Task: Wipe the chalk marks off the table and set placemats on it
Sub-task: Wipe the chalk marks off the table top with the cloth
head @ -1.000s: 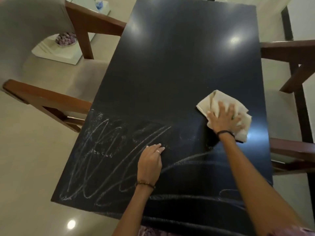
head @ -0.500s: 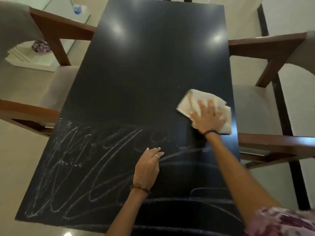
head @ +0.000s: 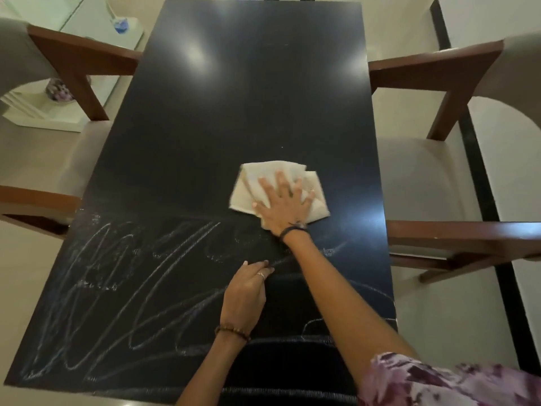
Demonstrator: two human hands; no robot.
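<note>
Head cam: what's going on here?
A person is wiping chalk off a black table. The right hand presses a folded beige cloth flat near the table's middle, fingers spread. The left hand rests on the tabletop nearer the person. The far half looks clean; chalk marks cover the near half. No placemats in view.

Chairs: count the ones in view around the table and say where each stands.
2 for certain: one chair at the table's left side, one chair at its right side. A dark shape at the far end may be a third, too cropped to tell.
</note>
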